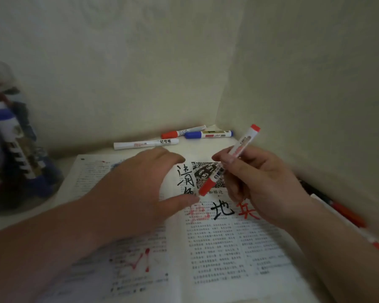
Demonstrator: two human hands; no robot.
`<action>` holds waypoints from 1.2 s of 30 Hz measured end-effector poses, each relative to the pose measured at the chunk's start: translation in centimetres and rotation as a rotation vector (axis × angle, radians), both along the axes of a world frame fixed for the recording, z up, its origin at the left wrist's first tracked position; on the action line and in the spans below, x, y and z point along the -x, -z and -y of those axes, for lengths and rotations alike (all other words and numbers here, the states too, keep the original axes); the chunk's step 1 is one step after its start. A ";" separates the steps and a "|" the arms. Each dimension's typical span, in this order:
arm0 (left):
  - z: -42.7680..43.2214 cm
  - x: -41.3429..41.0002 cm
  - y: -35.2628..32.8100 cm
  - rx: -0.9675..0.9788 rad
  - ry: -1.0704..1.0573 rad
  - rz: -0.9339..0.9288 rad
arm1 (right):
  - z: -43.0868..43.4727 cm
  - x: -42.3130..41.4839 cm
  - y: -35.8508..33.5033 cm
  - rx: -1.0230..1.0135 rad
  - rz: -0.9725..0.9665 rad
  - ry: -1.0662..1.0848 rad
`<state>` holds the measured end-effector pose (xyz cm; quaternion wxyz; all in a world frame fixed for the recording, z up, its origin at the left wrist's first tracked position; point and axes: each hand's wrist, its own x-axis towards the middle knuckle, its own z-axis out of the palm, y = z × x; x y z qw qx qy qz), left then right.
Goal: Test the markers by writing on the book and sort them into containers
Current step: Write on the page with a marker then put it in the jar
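Red marker [242, 144] was clamped in the fingers [232, 189] of my right hand [260, 184] above the book [217, 248], cap [207, 186] angled at my left hand [140, 184], its fingers [171, 157] apart, guess so I could uncap it.

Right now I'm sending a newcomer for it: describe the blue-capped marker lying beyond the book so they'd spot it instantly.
Beyond the far edge of the open book, three markers lie in the corner where the walls meet. The blue-capped marker is the rightmost; its neighbours are a red-capped marker and a white-capped marker.
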<state>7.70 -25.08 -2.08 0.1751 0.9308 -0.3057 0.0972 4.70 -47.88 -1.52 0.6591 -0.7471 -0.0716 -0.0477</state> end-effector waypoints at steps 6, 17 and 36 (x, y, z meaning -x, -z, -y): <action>0.4 0.3 0.6 0.117 0.204 0.003 | -1.4 0.0 0.4 -0.181 -0.066 -0.143; 0.8 1.3 0.6 0.260 0.274 -0.302 | -2.9 1.4 0.0 0.028 0.047 -0.115; 0.1 0.8 -0.3 0.237 0.325 -0.293 | -2.1 1.4 -0.3 -0.100 0.106 -0.131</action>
